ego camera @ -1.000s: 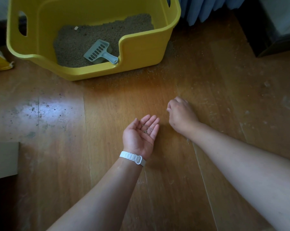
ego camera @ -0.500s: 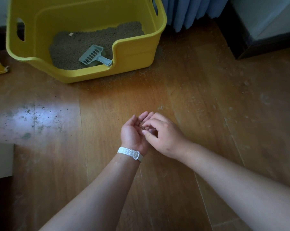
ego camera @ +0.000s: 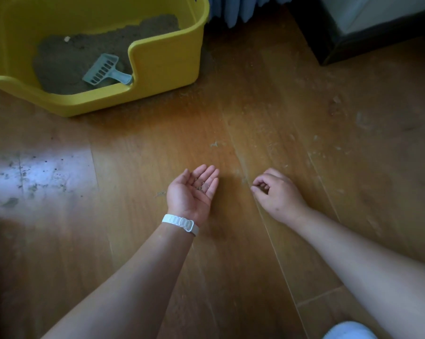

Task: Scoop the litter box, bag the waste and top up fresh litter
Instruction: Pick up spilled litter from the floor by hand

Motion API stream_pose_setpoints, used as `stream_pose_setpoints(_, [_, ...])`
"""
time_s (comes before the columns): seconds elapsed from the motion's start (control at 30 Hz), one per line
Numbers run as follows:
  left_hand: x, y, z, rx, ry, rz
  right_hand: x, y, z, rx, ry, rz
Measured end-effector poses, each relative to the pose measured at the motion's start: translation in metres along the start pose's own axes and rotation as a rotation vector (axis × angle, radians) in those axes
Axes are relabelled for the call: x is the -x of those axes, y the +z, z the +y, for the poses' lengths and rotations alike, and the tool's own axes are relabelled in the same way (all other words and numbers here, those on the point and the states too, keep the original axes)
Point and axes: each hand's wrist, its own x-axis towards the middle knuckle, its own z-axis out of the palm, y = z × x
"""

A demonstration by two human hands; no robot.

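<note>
**Loose litter grains in the left palm, scoop lying in the box**

Near the middle of the view the left hand point(ego camera: 193, 192) lies palm up just above the brown wooden plank floor point(ego camera: 267, 113). Its fingers are relaxed and lightly cupped, and a few small dark litter grains point(ego camera: 201, 186) rest on them. A white segmented wristband point(ego camera: 179, 222) circles that wrist.

Just beside it, toward 3 o'clock, the right hand point(ego camera: 278, 195) is knuckles up and low over the floor, apart from the left. Its fingers are curled in, with thumb and forefinger drawn close together. Whether a grain sits between them is too small to tell.

At 10 to 11 o'clock stands the yellow plastic litter box point(ego camera: 162, 62) with a lowered front lip. It holds a bed of grey-brown granular litter point(ego camera: 59, 62). The pale blue-grey slotted plastic scoop point(ego camera: 103, 69) lies on that litter, with its handle pointing at the notch in the front wall and no hand on it.

At 9 o'clock a pale patch of light point(ego camera: 37, 172) on the floor shows scattered dark specks. Folds of blue curtain point(ego camera: 233, 8) hang at 12 o'clock, and a dark furniture base point(ego camera: 353, 42) sits at 1 o'clock. More crumbs dot the planks toward 2 o'clock.
</note>
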Motion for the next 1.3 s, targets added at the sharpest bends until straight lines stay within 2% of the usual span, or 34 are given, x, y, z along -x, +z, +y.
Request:
stream_pose_setpoints(0.37, [-0.001,-0.002,0.002,-0.006,0.016,0.004,-0.005,0.011,-0.011,0.031,-0.109,-0.034])
stream_pose_setpoints(0.6, [0.001,-0.001,-0.003,-0.032,0.018,0.009,-0.008,0.013,-0.016,0.154,-0.105,-0.111])
stream_pose_setpoints(0.7, [0.004,-0.002,-0.006,-0.051,0.015,0.015,-0.007,0.009,-0.024,0.113,-0.066,-0.111])
stream_pose_setpoints(0.9, [0.012,0.007,-0.010,-0.037,0.004,-0.017,-0.004,-0.004,-0.077,-0.137,-0.171,0.027])
stream_pose_setpoints(1.07, [0.025,0.032,-0.001,0.001,0.006,-0.064,-0.008,-0.015,-0.109,-0.234,-0.289,0.053])
stream_pose_setpoints(1.3, [0.062,0.067,0.024,0.048,0.039,-0.094,-0.018,-0.078,-0.118,-0.358,-0.097,0.286])
